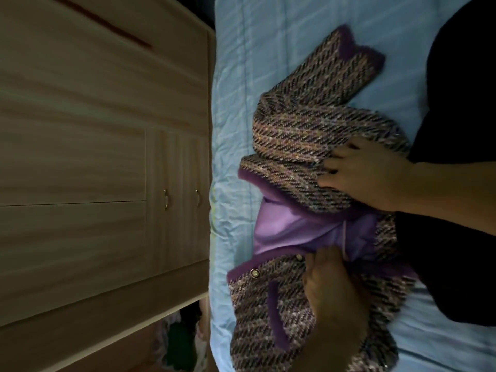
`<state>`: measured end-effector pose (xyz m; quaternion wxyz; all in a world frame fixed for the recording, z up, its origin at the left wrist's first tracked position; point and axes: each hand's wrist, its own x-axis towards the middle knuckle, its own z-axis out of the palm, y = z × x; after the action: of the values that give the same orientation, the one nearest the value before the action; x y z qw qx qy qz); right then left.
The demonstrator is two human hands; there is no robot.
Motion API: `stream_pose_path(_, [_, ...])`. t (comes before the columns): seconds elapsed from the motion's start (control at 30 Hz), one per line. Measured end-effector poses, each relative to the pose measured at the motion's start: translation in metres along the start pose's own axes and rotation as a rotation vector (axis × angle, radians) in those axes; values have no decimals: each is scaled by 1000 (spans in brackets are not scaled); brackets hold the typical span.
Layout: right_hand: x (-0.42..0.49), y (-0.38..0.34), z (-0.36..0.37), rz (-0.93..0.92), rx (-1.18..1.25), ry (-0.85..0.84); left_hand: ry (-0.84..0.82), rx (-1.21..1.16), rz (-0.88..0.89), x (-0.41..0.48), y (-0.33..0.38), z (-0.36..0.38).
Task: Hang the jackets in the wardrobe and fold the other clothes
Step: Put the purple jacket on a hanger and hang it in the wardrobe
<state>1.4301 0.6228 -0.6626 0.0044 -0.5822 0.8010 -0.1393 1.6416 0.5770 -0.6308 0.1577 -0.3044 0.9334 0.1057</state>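
1. The tweed jacket [308,130], woven in purple, black and cream with fuzzy purple trim, lies spread on the bed [268,36], rumpled and part open
2. One sleeve [349,65] reaches toward the top of the view and ends in a purple cuff; the smooth lilac lining [290,229] shows in the gap between the two front panels
3. Round metal buttons [254,273] sit along the trimmed edge of the lower front panel, beside the lining
4. The right grip [362,173] comes in from the right edge and is on the upper panel, with its fingers bent down into the tweed and bunching a fold of it
5. The left grip [330,291] lies on the lower panel with its thumb up against the edge of the lining; its fingers are dark and blurred, so I cannot tell whether they close on the cloth
6. A black garment [461,89] lies along the right side, touching the jacket and partly under both forearms
7. The bed wears a pale blue quilted cover, creased near its edge
8. Just beside the bed stands a light wood wardrobe [94,116] with its doors closed; two small metal handles [166,200] sit side by side
9. In the dim gap at the wardrobe's lower end lies a heap of clothes [177,339], too dark to make out
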Motion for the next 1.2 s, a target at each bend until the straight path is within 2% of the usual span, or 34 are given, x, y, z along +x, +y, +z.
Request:
stream_pose_path(0.2, [-5,2,-7,25,-13,-103,-37,-36,-36,2,5,-15])
stream_pose_path(0.47, [-7,3,-12,29,29,-138,108,-37,94,0,-4,-31])
stream_pose_path(0.7, [-13,-1,-36,58,13,-228,123,-64,109,-5,-5,-52])
stream_pose_path(1.03, [-18,-38,-104,109,76,-158,185,59,147,-31,-37,-112])
stream_pose_path(1.2, [-11,-63,-129,114,84,-116,196,38,149,-47,-59,-140])
